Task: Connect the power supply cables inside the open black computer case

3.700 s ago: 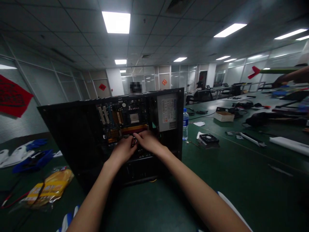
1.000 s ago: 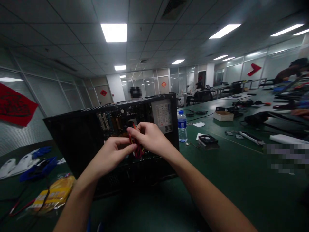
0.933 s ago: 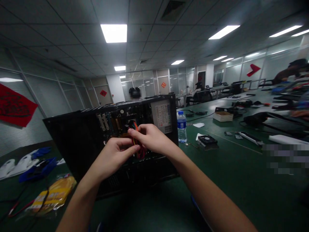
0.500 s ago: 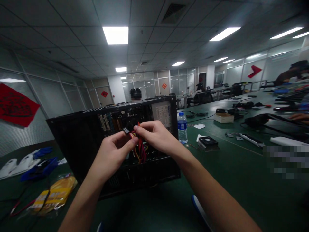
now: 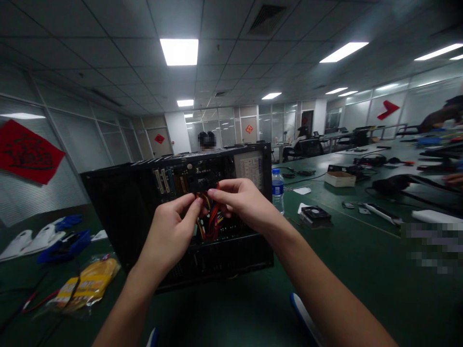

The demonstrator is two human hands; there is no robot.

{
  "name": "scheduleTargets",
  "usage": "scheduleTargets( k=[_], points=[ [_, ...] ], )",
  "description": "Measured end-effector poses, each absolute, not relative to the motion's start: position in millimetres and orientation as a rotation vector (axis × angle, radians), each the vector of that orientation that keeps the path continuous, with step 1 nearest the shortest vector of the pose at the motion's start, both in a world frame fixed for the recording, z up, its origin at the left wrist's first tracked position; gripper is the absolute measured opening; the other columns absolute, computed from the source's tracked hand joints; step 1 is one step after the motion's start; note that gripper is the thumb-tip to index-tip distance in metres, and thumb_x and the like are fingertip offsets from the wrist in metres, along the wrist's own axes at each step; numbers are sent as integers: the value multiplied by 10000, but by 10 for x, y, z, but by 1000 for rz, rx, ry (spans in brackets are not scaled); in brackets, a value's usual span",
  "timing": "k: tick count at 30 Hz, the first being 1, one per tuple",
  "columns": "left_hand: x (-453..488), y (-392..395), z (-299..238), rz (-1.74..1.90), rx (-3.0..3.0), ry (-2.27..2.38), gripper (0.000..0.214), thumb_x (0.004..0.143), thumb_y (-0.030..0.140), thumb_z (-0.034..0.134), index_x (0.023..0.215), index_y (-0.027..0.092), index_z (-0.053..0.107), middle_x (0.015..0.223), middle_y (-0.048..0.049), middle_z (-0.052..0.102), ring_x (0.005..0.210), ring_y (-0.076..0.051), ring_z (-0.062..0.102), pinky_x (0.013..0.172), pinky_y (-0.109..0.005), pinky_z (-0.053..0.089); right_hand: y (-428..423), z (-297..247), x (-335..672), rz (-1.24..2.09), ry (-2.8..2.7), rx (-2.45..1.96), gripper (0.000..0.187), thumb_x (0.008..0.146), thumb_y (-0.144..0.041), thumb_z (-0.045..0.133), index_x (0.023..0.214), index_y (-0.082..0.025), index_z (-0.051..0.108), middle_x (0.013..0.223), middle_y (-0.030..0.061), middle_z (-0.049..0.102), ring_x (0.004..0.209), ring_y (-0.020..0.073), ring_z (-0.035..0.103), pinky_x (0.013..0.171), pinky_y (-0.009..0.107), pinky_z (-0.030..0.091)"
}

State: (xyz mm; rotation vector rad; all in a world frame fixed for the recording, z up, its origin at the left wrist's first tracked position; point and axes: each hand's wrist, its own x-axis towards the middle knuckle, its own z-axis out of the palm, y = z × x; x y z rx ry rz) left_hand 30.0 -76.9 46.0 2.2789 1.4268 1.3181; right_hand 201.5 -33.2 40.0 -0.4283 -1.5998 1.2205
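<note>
A black computer case stands in front of me with its side open, showing slots and circuit boards inside. A bundle of red, yellow and black power cables hangs in the opening. My left hand pinches some of these wires between thumb and forefinger. Close beside it, my right hand is closed on the upper part of the same bundle. The fingertips hide whatever connector may be there. A white labelled power supply sits in the case's upper right corner.
On the green table a water bottle, a hard drive and a small box stand to the right. White gloves, a blue tray and a yellow package lie left. Other people sit farther back.
The view has shifted slightly, so the scene sits a little farther right. The dark connector with a pale end that showed between my fingertips is now out of sight.
</note>
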Motion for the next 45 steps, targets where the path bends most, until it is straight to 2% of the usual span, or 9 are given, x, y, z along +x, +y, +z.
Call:
scheduleTargets(
  k=[5,11,15,18,21,24,29,33,45],
  points=[
    [366,-792,415,1283,2535,1721,314,942,325,413,742,183,609,739,-35,693,635,-160,593,615,-260,388,-274,319,1923,1291,-1538,-458,381,657,-454,815,757,-122,660,678,1,651,558,84,583,547,215,492],
    [317,-769,408,1180,2651,1840,343,949,357,398,845,195,683,838,-68,740,706,-197,644,641,-285,394,-207,310,1940,1146,-1544,-509,371,748,-490,735,740,-136,625,602,-26,589,508,82,543,506,217,465],
    [224,-609,362,1187,2571,1952,361,936,385,437,904,196,743,893,-80,766,758,-217,676,668,-283,414,-183,313,2019,728,-1662,-645,320,855,-417,642,681,-158,570,589,-21,573,528,100,534,509,224,414],
    [125,-328,206,956,2472,2053,368,923,382,449,880,200,766,852,-93,768,756,-229,682,659,-279,412,-145,265,2020,267,-1839,-744,255,892,-283,619,675,-158,572,666,10,618,633,125,567,602,244,410],
    [25,-13,-26,696,2361,2040,374,912,340,437,806,190,764,830,-99,763,743,-224,676,630,-273,398,-68,165,1949,-11,-2000,-809,136,903,-180,594,772,-146,611,799,55,667,763,162,610,702,265,422],
    [-45,209,-234,626,2287,2010,372,901,358,445,792,185,755,832,-98,758,750,-227,666,619,-275,395,14,36,1844,-111,-2105,-932,99,931,-157,537,893,-135,625,930,104,681,864,200,638,760,283,438],
    [-56,343,-381,565,2217,2028,360,878,372,474,720,188,739,724,-83,727,685,-217,641,568,-269,361,122,-178,1675,-89,-2209,-1084,165,956,-160,481,1062,-129,604,1050,143,669,972,241,648,814,309,452],
    [-22,384,-404,547,2196,2046,335,872,348,487,737,187,747,694,-71,714,660,-201,631,561,-267,343,248,-303,1620,10,-2205,-1214,169,953,-179,488,1003,-105,631,1034,169,682,952,251,657,792,310,447],
    [10,472,-417,521,2032,2209,292,852,414,566,916,222,777,902,-97,766,847,-238,680,644,-282,394,547,-490,1710,398,-1974,-1400,196,909,-275,620,969,-96,672,928,122,684,851,198,618,700,262,394]
  ],
)
